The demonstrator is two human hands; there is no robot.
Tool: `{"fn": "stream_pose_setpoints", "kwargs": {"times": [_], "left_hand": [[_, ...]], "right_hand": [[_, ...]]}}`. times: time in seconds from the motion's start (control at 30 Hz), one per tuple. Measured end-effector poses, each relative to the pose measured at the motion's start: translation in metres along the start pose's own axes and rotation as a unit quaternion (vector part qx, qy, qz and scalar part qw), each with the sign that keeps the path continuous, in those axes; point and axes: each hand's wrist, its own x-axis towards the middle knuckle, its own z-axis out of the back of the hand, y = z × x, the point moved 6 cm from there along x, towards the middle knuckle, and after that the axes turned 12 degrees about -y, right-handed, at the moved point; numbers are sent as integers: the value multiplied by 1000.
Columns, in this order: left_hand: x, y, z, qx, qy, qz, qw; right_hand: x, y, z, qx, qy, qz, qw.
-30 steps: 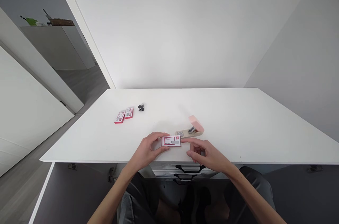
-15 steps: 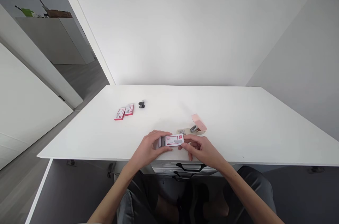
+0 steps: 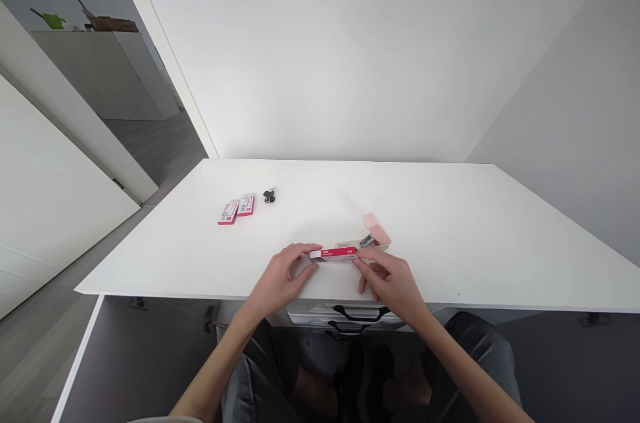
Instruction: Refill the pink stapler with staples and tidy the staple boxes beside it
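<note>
Holding staple box [image 3: 334,253] edge-up near the table's [image 3: 480,236] front edge | left hand [image 3: 283,278] pinches its left end | right hand [image 3: 387,276] pinches its right end | stapler [image 3: 373,238] open just behind | two boxes [image 3: 236,209] far left

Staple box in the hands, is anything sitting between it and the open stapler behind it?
Nothing visible does. The left hand and right hand pinch the staple box at its ends, and the pink stapler lies open just beyond it on the table; no other thing shows between them.
</note>
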Motion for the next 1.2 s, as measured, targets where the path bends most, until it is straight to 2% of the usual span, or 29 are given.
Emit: {"fn": "stream_pose_setpoints", "kwargs": {"times": [0.2, 0.33, 0.77, 0.97, 1.13, 1.2], "left_hand": [[-1, 1, -3, 12, -9, -3, 1000], [-1, -1, -2, 14, -14, -1, 1000], [-2, -2, 1, 17, -21, 3, 1000], [-2, -1, 2, 6, -25, 32, 999], [-1, -4, 4, -38, -16, 34, 999], [-1, -4, 3, -62, -8, 38, 997]], "right_hand": [[-3, 10, -3, -24, -26, 80, 996], [-5, 15, -9, -21, -29, 101, 994], [-7, 14, -6, 19, -73, 77, 994], [-4, 9, -4, 36, -71, 42, 996], [-3, 3, -5, 63, -32, 3, 997], [-3, 2, -4, 82, -35, -6, 996]]}}
